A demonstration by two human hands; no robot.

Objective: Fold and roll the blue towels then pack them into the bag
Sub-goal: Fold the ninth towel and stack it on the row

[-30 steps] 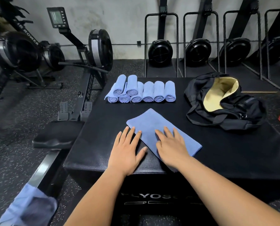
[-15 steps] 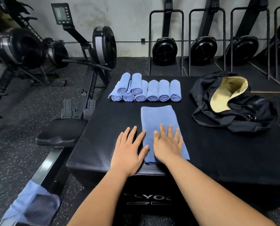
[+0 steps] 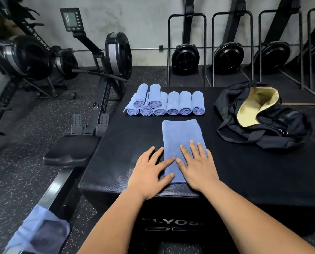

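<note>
One folded towel (image 3: 182, 136) lies lengthwise on the desk (image 3: 116, 153). Right hand (image 3: 198, 165) flat on its near end; left hand (image 3: 149, 173) flat beside it, touching its edge. Fingers straight, gripping nothing. Cloth soft, light, limp: take the near short edge to roll. Seemingly eight rolled towels (image 3: 173, 105) behind; bag (image 3: 263, 125) open at right. Desk front reads "PLYOS…"; rowing machine (image 3: 41, 43) reads "ROWER".

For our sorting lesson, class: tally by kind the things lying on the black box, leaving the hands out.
Rolled blue towels: 8
Flat folded blue towel: 1
Black bag: 1
Total: 10
</note>
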